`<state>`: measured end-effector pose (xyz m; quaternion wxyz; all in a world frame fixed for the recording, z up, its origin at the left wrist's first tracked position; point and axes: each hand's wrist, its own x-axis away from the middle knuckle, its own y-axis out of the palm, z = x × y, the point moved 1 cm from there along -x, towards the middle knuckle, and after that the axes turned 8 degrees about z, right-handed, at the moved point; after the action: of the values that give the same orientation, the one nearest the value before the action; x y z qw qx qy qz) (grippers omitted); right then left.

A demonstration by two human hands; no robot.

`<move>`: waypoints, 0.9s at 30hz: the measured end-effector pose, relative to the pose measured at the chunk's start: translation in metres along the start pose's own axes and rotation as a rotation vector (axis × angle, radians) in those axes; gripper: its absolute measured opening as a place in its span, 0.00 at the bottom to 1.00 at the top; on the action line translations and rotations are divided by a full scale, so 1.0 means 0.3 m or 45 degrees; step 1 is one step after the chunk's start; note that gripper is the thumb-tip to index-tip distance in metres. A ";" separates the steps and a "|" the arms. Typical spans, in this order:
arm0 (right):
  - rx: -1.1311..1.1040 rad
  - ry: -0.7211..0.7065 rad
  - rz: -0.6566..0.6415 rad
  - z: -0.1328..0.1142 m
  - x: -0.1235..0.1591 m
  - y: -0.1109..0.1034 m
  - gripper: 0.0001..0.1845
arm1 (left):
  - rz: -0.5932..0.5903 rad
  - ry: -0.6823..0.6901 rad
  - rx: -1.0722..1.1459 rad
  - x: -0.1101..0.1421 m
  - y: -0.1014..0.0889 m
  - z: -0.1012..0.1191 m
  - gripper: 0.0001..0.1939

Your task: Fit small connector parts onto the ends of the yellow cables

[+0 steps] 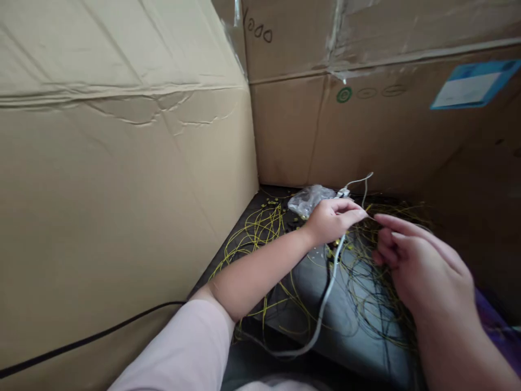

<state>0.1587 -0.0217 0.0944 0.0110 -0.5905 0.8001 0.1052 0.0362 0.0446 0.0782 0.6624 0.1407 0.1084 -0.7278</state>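
Observation:
My left hand (331,220) reaches over the work surface, thumb and forefinger pinched on a thin wire (370,217). Only a short piece of that wire shows, running toward the forefinger of my right hand (427,266). The right forefinger points at the left fingertips while its other fingers are curled; whatever they grip is hidden. Beneath both hands lie tangled thin yellow wires (258,231), and more of them (370,293) spread below my right hand. A crumpled clear plastic bag (309,200) sits just behind my left hand. Close by is a white cable (336,260).
A large cardboard wall (122,190) rises at left, and another (291,130) closes off the back. Small yellow and black pieces (271,202) lie scattered near the corner. Grey material (342,331) covers part of the surface. A black cable (93,338) crosses the lower left.

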 end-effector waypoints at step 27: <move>-0.497 0.320 -0.045 0.315 -0.038 0.114 0.13 | 0.018 -0.620 0.461 0.188 -0.131 -0.200 0.08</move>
<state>0.1198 0.0157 0.0089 -0.2012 -0.6038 0.7492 0.1836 -0.0039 0.0165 0.0012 0.6380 0.0785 -0.1860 -0.7431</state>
